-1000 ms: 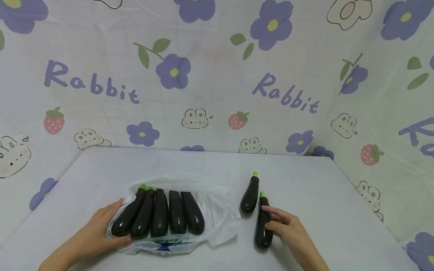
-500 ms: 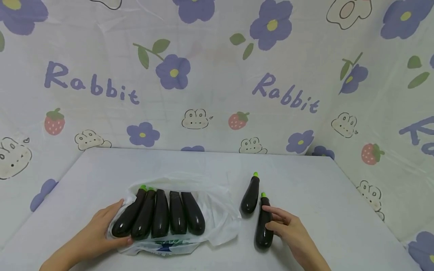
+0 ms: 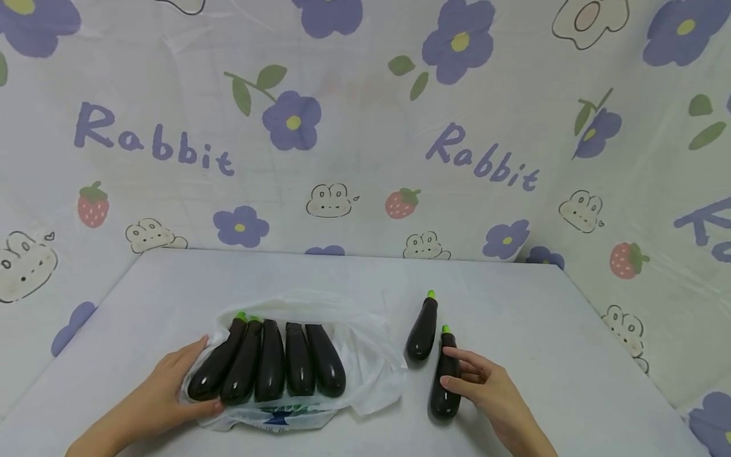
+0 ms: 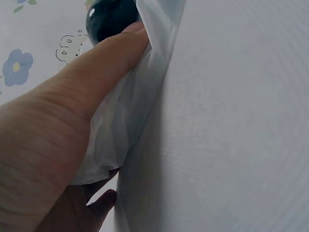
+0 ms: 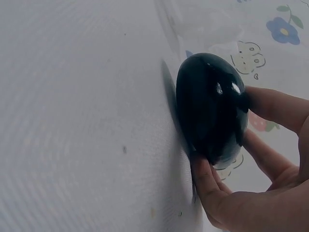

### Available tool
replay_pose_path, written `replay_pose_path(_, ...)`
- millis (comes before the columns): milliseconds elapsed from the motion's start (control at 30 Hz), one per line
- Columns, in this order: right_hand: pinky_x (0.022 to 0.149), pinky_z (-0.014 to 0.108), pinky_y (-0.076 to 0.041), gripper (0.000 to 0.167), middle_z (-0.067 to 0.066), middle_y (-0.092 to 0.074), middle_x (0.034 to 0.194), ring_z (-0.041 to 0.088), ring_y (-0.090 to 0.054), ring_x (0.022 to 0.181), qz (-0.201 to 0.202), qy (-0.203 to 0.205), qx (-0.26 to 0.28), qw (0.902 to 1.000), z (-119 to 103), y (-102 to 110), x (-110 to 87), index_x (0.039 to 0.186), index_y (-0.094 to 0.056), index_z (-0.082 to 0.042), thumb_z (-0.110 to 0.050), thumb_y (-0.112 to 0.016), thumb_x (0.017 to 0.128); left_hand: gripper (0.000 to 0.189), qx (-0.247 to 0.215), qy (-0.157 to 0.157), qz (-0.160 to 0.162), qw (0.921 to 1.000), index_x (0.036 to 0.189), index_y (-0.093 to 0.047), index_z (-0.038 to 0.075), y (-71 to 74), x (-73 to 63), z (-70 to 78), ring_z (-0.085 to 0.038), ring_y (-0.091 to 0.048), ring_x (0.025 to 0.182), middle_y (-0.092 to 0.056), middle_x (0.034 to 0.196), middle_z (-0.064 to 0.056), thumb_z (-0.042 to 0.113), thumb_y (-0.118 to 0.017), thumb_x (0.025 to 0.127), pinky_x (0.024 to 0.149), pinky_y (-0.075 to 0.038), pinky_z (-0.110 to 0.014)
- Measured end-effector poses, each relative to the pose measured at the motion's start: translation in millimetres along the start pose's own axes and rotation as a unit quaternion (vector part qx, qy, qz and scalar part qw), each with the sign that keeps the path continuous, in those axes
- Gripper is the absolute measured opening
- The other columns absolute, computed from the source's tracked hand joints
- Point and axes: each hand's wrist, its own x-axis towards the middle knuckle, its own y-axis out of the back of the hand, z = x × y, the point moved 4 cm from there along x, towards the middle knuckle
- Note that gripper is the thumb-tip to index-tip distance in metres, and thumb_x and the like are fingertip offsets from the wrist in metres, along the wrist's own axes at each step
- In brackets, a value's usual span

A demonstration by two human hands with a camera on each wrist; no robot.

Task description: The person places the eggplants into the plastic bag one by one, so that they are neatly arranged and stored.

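A white plastic bag [image 3: 368,374] lies spread on the table, with several dark eggplants [image 3: 270,362] side by side in its opening. My left hand [image 3: 162,393] holds the bag's left end, thumb at the front edge by the leftmost eggplant. In the left wrist view, the thumb [image 4: 104,58] lies over the bag and the other fingers are partly hidden behind it. To the right, my right hand [image 3: 491,387] grips a single eggplant [image 3: 444,400] from its right side, its green stem pointing away. The right wrist view shows that eggplant's rounded end [image 5: 210,106] between thumb and fingers, close to the table.
Another eggplant [image 3: 422,330] with a green stem lies between the bag and the held one, slightly farther back. The white table [image 3: 342,273] ends against a patterned cloth [image 3: 354,158] at the back, and cloth also hangs at both sides.
My right thumb has slid slightly left across the eggplant, whose stem end has shifted a little to the right. My left hand, the bag and the other eggplants stay in place.
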Motion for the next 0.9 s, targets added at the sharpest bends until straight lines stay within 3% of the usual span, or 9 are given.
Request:
replay_pose_path(233,0.099,0.061,-0.038,0.061,0.018,-0.057,0.131,0.028,-0.058,0.113,0.003,0.006,0.009,0.9999,1.3,1.2,-1.3,0.136,-0.061,-0.014,-0.019,-0.084,0.079,0.113,0.003,-0.001,0.001,1.0000,0.154,-0.025,0.000,-1.0,-1.1,-1.2,-0.049,-0.032,0.129,-0.036,0.146,-0.029,0.055,-0.081,0.073,0.094,-0.035,-0.070)
replay_pose_path(467,0.097,0.052,-0.044,0.060,0.017,-0.057,0.129,0.026,-0.059,0.111,0.016,0.013,0.019,0.9996,2.0,3.7,-1.8,0.136,-0.060,-0.012,-0.015,-0.083,0.080,0.113,0.002,0.000,-0.001,1.0000,0.154,-0.025,0.000,-0.9,-0.2,-0.8,-0.049,-0.031,0.130,-0.036,0.146,-0.029,0.055,-0.081,0.073,0.094,-0.035,-0.070)
replay_pose_path(900,0.097,0.050,-0.045,0.061,0.021,-0.052,0.134,0.033,-0.056,0.118,0.033,0.005,0.033,0.9989,-1.4,7.1,-3.9,0.136,-0.060,-0.012,-0.014,-0.083,0.079,0.112,0.005,-0.010,0.009,0.9999,0.153,-0.026,0.000,-0.6,0.0,0.0,-0.048,-0.033,0.129,-0.038,0.145,-0.028,0.055,-0.082,0.073,0.095,-0.036,-0.069)
